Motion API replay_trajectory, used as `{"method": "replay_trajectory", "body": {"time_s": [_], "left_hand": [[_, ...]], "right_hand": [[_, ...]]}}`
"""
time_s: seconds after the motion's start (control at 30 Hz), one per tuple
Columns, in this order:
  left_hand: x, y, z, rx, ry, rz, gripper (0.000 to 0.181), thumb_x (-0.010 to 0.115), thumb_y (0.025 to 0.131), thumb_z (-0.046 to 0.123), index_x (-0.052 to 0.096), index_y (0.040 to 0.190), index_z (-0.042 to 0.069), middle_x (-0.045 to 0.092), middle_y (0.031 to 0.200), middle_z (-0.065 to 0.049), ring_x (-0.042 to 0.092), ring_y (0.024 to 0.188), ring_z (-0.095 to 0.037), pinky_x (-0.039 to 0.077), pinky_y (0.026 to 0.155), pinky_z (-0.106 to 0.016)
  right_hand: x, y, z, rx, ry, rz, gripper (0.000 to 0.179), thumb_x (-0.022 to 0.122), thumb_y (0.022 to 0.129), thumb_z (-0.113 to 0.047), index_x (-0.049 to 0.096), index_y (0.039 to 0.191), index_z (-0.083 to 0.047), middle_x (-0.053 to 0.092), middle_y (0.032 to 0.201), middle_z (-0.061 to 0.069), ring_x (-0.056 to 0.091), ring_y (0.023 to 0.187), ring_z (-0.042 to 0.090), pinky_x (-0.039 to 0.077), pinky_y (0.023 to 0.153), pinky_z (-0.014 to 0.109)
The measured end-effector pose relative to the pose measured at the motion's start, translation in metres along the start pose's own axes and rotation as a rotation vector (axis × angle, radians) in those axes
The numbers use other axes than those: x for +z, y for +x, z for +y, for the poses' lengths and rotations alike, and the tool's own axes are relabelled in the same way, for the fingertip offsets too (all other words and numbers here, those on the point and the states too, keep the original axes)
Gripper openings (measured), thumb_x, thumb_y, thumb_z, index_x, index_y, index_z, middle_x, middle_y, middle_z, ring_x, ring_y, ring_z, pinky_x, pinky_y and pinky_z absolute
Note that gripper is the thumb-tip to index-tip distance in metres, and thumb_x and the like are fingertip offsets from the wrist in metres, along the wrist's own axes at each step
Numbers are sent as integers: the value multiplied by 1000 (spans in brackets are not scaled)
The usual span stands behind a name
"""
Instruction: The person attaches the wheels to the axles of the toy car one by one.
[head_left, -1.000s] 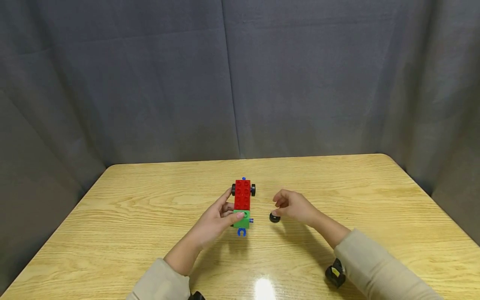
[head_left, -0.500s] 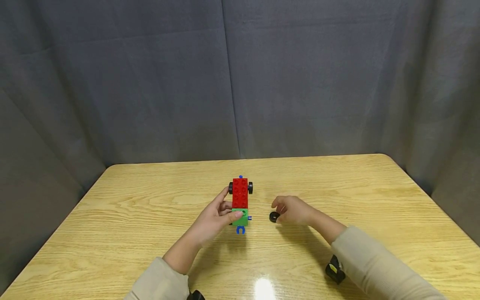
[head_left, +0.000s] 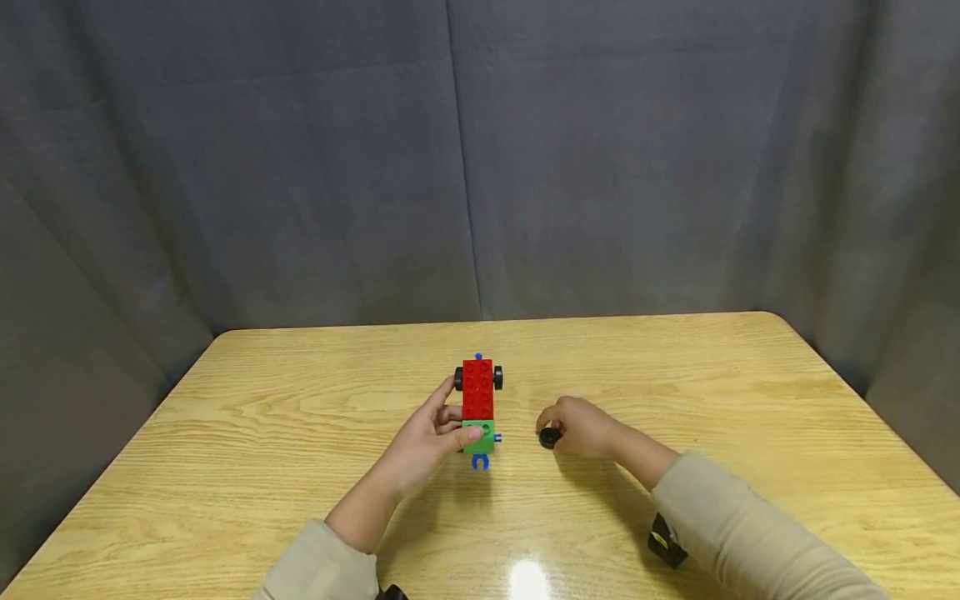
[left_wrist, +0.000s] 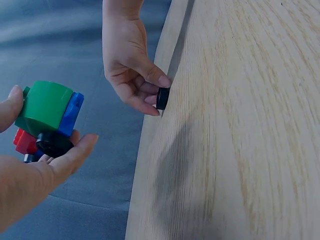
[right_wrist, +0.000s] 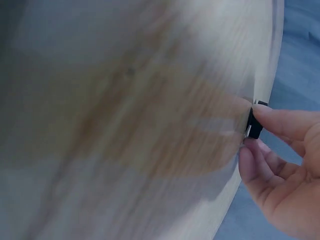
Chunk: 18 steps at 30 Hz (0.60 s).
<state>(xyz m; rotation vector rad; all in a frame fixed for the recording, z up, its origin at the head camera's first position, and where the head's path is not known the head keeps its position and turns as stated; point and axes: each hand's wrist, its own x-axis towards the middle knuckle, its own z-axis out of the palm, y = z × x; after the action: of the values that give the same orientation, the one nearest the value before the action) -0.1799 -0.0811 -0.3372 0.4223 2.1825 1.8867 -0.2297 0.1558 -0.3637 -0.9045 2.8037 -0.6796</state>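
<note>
My left hand [head_left: 416,450] holds a toy brick car [head_left: 477,392] above the table, thumb on its green block [left_wrist: 47,107]. The red studded part points away from me, with two black wheels at its far end. A blue peg [head_left: 498,437] sticks out bare on the green block's right side, and a blue hook [head_left: 480,462] is at the near end. To the right, my right hand [head_left: 588,429] pinches a loose black wheel [head_left: 550,437] at the tabletop, thumb and fingers on opposite edges of the wheel [right_wrist: 257,122]. Underneath, the left fingers are partly hidden by the car.
A wooden table [head_left: 315,392] spreads under both hands. Grey curtains [head_left: 480,167] hang behind it and at both sides. Black wrist devices [head_left: 666,542] are worn at the sleeves.
My right hand has lowered around the wheel, its fingers moving from above and beside it to its edges. The left hand and the car have shifted slightly left.
</note>
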Motion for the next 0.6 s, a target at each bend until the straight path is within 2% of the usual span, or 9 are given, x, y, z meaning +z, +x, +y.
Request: {"method": "replay_trajectory", "body": {"time_s": [0.13, 0.3, 0.47, 0.6], "left_hand": [[1, -1, 0, 8, -23, -12, 85, 63, 78, 19, 6, 139, 9, 47, 110, -13, 47, 97, -20, 43, 80, -30], [1, 0, 0, 18, -91, -45, 83, 61, 79, 13, 4, 139, 10, 45, 110, -16, 51, 93, -21, 45, 77, -38], [0, 1, -1, 27, -137, -56, 81, 59, 81, 9, 3, 139, 10, 43, 110, -19, 51, 93, -23, 45, 75, -40], [-1, 0, -2, 74, -159, -67, 84, 61, 80, 13, 1, 139, 8, 43, 110, -19, 51, 93, -24, 46, 75, -39]], "right_hand": [[0, -1, 1, -36, -26, 10, 28, 63, 63, 8, 63, 89, -3, 49, 74, 3, 43, 64, 13, 37, 59, 26], [-1, -1, 2, -67, -31, 14, 24, 65, 65, 8, 60, 86, -3, 51, 72, 2, 45, 64, 12, 39, 58, 26], [-1, -3, 1, -42, 28, 32, 22, 64, 68, 7, 58, 87, -2, 50, 70, 2, 45, 63, 13, 40, 58, 27], [0, -6, -2, -19, 115, 68, 18, 64, 72, 3, 56, 87, -2, 53, 75, 3, 50, 67, 13, 42, 60, 27]]}}
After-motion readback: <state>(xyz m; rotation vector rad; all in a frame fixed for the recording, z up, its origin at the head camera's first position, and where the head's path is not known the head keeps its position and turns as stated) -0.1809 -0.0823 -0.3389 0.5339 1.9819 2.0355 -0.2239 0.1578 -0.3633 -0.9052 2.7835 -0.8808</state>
